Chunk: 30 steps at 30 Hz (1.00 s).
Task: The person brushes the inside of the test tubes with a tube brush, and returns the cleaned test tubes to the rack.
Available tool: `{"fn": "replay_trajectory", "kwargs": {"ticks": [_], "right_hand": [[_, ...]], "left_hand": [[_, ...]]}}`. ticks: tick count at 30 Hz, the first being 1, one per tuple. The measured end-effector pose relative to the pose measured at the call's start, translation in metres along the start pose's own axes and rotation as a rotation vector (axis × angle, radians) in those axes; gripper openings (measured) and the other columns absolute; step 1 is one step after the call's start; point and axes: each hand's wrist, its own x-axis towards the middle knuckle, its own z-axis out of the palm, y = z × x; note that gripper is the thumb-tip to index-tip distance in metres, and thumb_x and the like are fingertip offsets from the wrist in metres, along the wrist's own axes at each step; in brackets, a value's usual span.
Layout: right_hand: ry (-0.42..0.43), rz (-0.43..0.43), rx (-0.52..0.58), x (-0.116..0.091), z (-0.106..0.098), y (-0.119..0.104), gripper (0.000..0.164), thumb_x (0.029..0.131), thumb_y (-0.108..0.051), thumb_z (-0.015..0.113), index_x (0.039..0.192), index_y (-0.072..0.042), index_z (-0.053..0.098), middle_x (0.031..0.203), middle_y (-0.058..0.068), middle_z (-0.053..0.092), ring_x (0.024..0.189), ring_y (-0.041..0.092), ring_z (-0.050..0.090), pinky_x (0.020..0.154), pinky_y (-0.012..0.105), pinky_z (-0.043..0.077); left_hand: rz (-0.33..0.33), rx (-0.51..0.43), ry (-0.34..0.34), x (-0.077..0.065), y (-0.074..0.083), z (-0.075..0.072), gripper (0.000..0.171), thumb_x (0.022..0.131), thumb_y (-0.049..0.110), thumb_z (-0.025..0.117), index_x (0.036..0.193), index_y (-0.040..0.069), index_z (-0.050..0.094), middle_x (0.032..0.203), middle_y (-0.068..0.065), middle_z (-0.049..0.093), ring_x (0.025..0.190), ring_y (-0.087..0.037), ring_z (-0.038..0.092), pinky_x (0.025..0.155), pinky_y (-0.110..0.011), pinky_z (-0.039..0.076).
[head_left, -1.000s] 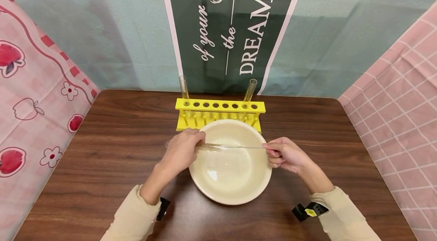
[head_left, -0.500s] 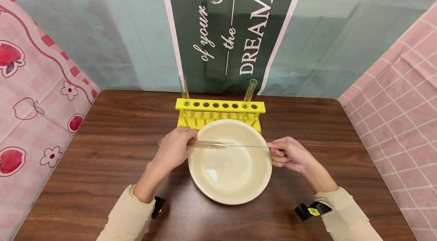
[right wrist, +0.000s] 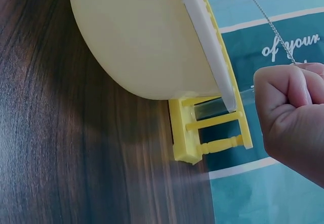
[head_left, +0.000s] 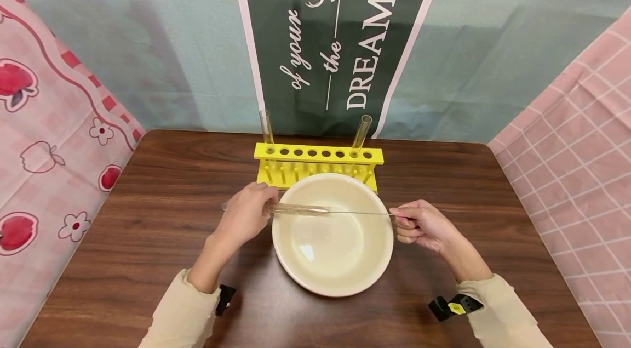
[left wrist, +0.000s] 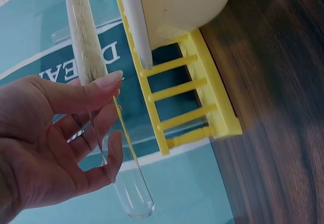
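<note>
My left hand [head_left: 245, 215] grips a clear glass test tube [head_left: 298, 209], held nearly level over the left part of a cream basin [head_left: 335, 284]. In the left wrist view the tube's rounded end [left wrist: 135, 203] sticks out below the fingers, and the pale bristles of a test tube brush [left wrist: 87, 36] show inside the glass. The brush's twisted wire handle [head_left: 361, 212] runs out of the tube's mouth to the right. Past the basin's right rim, my right hand [head_left: 421, 226] pinches the wire's end. The right wrist view shows the curled fingers [right wrist: 291, 89] around it.
A yellow test tube rack [head_left: 319, 154] stands just behind the basin, its lower front partly hidden. It holds one glass tube [head_left: 266, 127] at the left and another glass tube [head_left: 362, 131] near the right. All stand on a brown wooden table [head_left: 443, 172] with cloth hangings around.
My left hand has shifted left with the tube, and my right hand slightly right. More of the brush's wire shows outside the tube's mouth than one second ago.
</note>
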Motion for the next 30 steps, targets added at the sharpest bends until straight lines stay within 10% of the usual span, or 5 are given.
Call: {"fn": "replay_trajectory", "kwargs": {"ticks": [30], "right_hand": [[-0.049,-0.023,0.054,-0.015,-0.02,0.001,0.038,0.097,0.002,0.019,0.061,-0.003,0.033,0.054,0.001,0.013,0.042,0.012,0.01,0.045,0.026,0.013]], "left_hand": [[-0.069,0.034,-0.042,-0.016,-0.036,-0.02,0.03,0.059,-0.016,0.061,0.074,0.01,0.058,0.076,-0.003,0.058,0.076,-0.024,0.054,0.059,-0.038,0.044]]}}
